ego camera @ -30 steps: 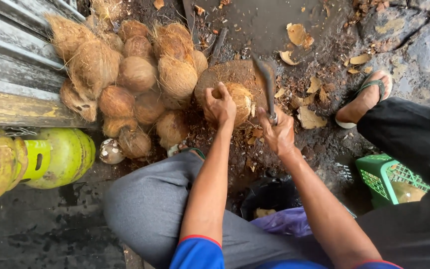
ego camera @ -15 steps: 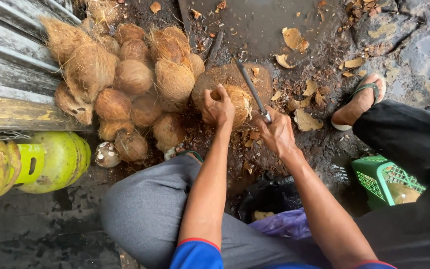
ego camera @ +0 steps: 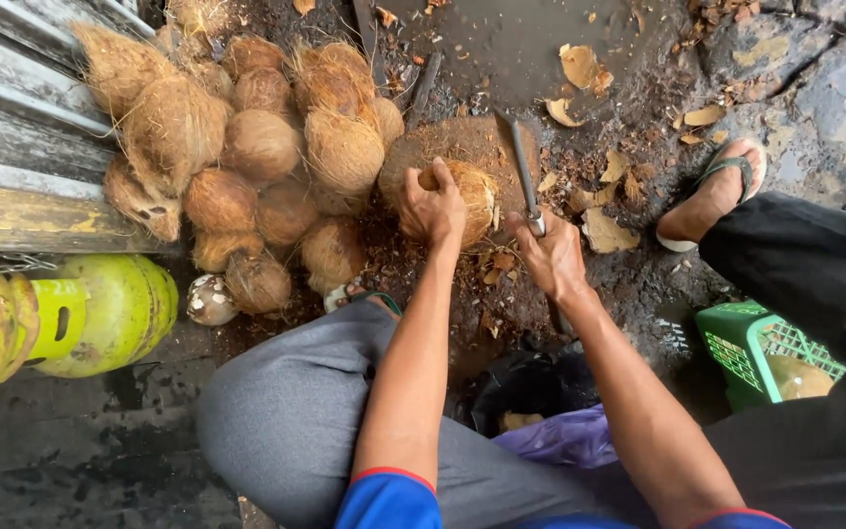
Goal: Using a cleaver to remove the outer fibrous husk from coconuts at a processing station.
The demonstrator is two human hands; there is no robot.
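My left hand (ego camera: 432, 209) grips a husked brown coconut (ego camera: 472, 196) and holds it down on a round wooden chopping block (ego camera: 462, 147). My right hand (ego camera: 552, 257) is closed around the handle of a long knife (ego camera: 520, 162), whose blade points up and away, just right of the coconut. A pile of several fibrous brown coconuts (ego camera: 257, 147) lies to the left of the block. My grey-trousered knee (ego camera: 296, 411) is below the hands.
A green gas cylinder (ego camera: 100, 313) lies at the left by a metal sheet (ego camera: 12, 127). Another person's sandalled foot (ego camera: 717, 191) and dark trouser leg are at the right. A green plastic basket (ego camera: 761, 353) sits lower right. Shell chips litter the wet ground.
The knife blade has swung upright from a tilted position over the coconut. My left hand has kept its grip on the coconut on the block.
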